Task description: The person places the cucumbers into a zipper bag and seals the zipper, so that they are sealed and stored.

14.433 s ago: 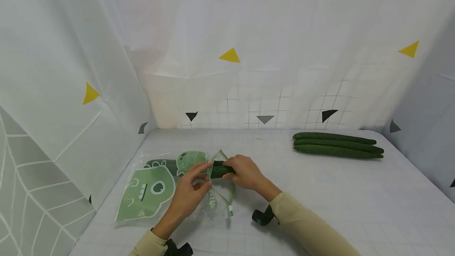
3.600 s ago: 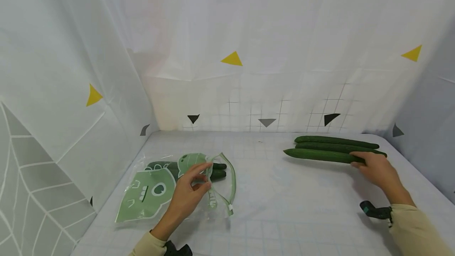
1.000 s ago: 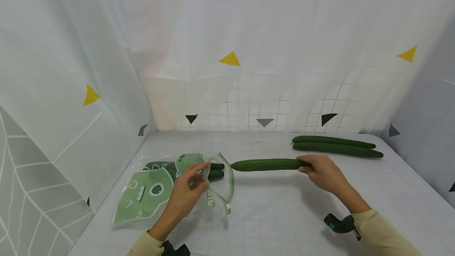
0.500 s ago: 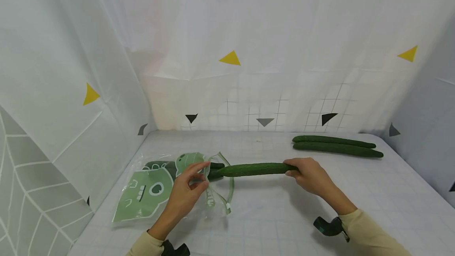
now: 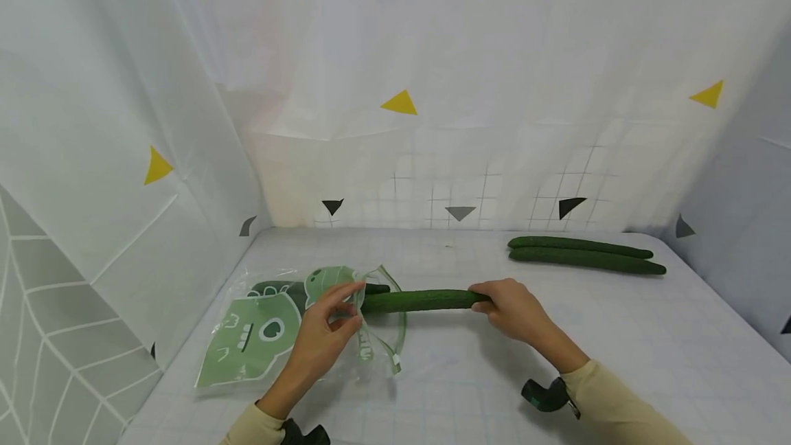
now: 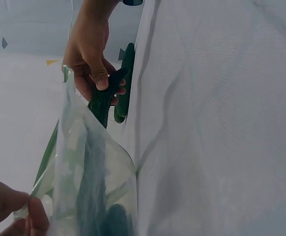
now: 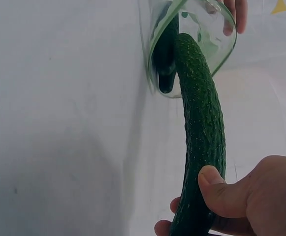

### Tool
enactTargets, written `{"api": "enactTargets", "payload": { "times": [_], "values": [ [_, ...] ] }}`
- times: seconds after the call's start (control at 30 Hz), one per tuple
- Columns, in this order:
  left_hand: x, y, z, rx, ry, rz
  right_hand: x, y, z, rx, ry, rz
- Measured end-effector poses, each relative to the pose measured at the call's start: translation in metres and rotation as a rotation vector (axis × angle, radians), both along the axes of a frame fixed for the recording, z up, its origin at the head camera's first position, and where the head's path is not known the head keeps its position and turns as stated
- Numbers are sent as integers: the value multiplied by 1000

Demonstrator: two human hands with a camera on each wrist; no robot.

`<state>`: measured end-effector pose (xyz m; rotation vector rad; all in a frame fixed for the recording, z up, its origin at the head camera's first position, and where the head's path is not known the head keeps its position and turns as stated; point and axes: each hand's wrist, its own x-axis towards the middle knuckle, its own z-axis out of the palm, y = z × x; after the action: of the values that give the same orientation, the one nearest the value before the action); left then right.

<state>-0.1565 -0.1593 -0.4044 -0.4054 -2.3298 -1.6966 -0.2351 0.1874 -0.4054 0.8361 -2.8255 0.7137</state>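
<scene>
A clear zip bag (image 5: 250,342) with a green cartoon print lies on the left of the table, its mouth facing right. My left hand (image 5: 324,335) pinches the upper edge of that mouth between thumb and finger, as the left wrist view shows. Cucumbers (image 7: 165,54) lie inside the bag; the print partly hides them. My right hand (image 5: 516,311) grips another cucumber (image 5: 420,300) by its right end. This one is held above the table, and its far tip has entered the open mouth (image 7: 189,42) in the right wrist view.
Two more cucumbers (image 5: 587,261) lie side by side at the back right of the white table (image 5: 469,390). White sheeting (image 5: 494,53) stands behind and on both sides. A small dark device (image 5: 546,395) is worn on the right wrist.
My right hand took the nearest cucumber from the group at the back right and carried it left. Over the last second its tip went into the bag's mouth. The left hand stayed put.
</scene>
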Motion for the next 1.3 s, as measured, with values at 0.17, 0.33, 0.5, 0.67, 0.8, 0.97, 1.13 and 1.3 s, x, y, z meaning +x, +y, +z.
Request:
{"api": "enactTargets", "payload": {
  "times": [0.17, 0.33, 0.5, 0.67, 0.8, 0.97, 1.13, 1.3],
  "values": [
    [0, -1, 0, -11, 16, 2, 1, -12, -2, -2, 4, 20],
    [-1, -1, -1, -8, 8, 3, 3, -23, -6, 1, 25, 50],
    [-1, -2, -1, -17, 7, 8, 4, -34, -9, 4, 40, 78],
    [-2, -1, -1, -20, 18, 17, 5, -46, -12, 15, 48, 99],
    [-2, -1, -1, -23, 25, 15, 6, -52, -13, 15, 52, 117],
    [-2, -1, -3, -22, 23, 10, 8, -54, -17, 20, 38, 101],
    [-2, 0, -3, -16, 14, 3, 9, -54, -20, 39, 28, 76],
    [-1, -1, -3, -14, 8, 10, 12, -52, -20, 62, 35, 116]
  ]
}}
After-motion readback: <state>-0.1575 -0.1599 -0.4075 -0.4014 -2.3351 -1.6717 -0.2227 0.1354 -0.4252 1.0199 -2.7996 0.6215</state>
